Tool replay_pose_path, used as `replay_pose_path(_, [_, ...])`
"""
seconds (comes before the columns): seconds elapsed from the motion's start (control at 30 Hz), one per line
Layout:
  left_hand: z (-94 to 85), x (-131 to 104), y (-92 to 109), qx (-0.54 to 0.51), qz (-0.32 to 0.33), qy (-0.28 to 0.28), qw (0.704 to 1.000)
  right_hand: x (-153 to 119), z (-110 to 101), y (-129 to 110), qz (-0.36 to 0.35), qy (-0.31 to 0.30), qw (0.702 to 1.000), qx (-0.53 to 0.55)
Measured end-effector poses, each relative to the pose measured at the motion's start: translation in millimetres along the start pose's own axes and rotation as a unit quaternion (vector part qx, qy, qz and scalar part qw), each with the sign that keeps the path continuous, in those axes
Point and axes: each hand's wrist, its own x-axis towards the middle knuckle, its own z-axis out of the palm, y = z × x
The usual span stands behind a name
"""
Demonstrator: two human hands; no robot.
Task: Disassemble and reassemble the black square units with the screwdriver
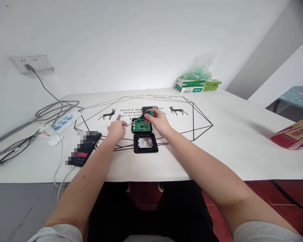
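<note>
White deer-print tabletop (229,151), circuit board (142,127), pale wall (128,43), red floor (146,197)

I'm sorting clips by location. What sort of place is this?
Probably an indoor desk for small electronics; whether home or office, I can't tell. On it are an uncovered green circuit board and a power strip, and the right hand holds a green-handled tool.

There were two hands (117,130) (158,121), one screwdriver (140,118), one green circuit board (142,127), one phone (88,150), one power strip (65,125), two printed deer (107,115) (178,111) and perhaps four stacked boxes (192,83).
</note>
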Motion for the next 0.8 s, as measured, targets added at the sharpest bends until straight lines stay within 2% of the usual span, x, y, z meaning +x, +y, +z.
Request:
replay_pose_path(0.2, [-4.6, -3, 6, -0.092, 0.028, -0.007, 0.995, 2, -5, -7, -0.010, 0.035, 0.999, 0.041])
replay_pose_path(0.43, [-8.9, -8, 11, -0.119, 0.036, 0.022, 0.992, 5, -6, -8, -0.012, 0.045, 0.997, 0.064])
replay_pose_path(0.8, [-7.3, -7, 10, -0.176, 0.073, 0.033, 0.981, 5, -8, -11, -0.025, 0.056, 0.995, 0.081])
